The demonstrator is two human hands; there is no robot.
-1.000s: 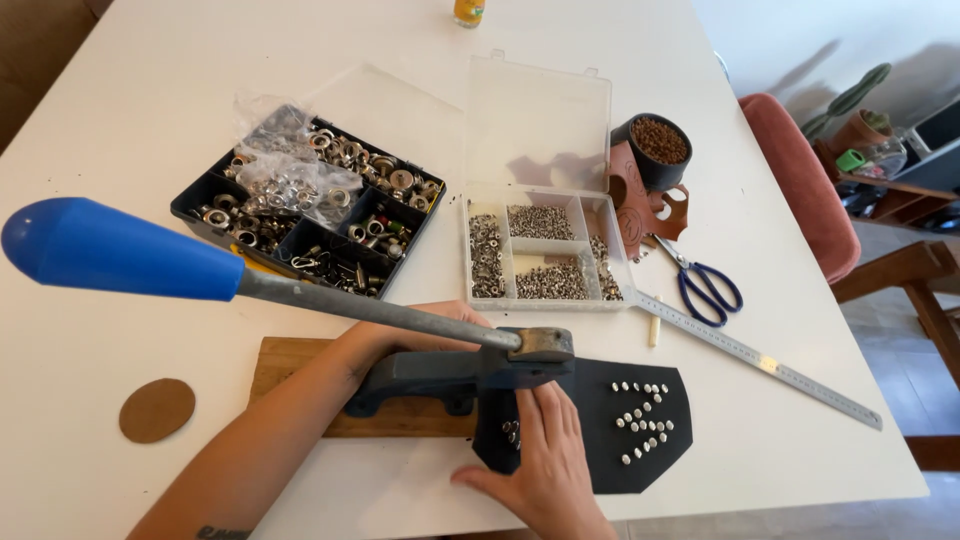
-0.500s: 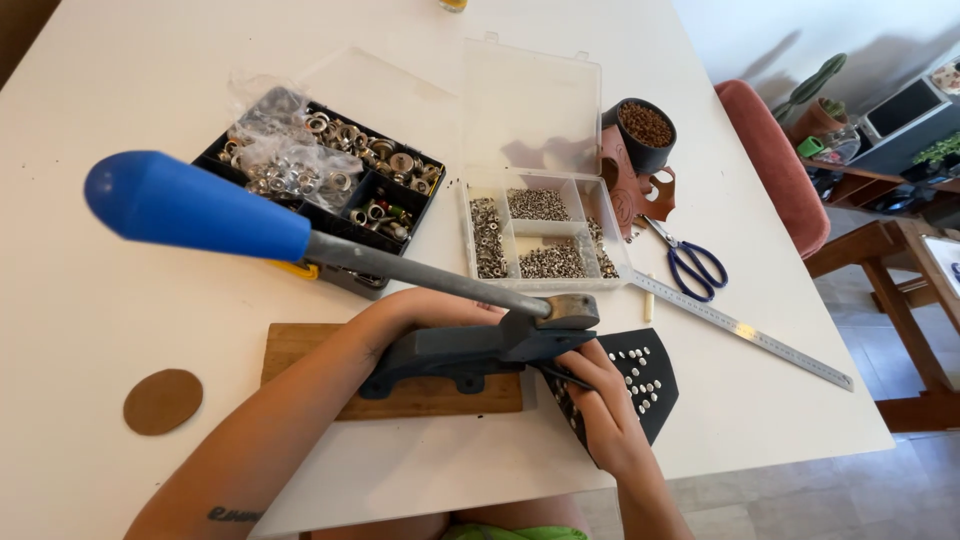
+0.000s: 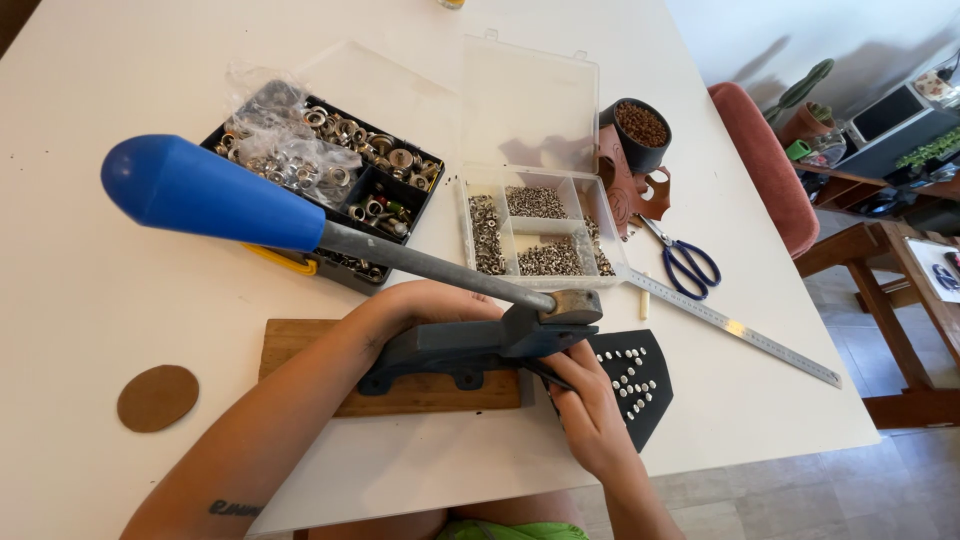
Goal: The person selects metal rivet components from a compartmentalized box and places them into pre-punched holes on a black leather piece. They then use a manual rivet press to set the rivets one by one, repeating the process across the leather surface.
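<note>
Left hand [image 3: 430, 305] rests on the press [image 3: 470, 350], grip hidden. Right hand [image 3: 590, 410] pinches the black leather piece [image 3: 640, 375] under the press head. Clear box [image 3: 540, 235]: small rivets. Black tray [image 3: 330, 180]: eyelets. Bench [image 3: 100, 250].

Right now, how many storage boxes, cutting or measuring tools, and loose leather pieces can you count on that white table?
Storage boxes: 2, the black compartment tray of metal rings and the clear plastic box of silver rivets.
Cutting or measuring tools: 2, the blue-handled scissors and the long steel ruler.
Leather pieces: 3, brown oval, black studded panel, reddish-brown scrap.
Total: 7
</note>
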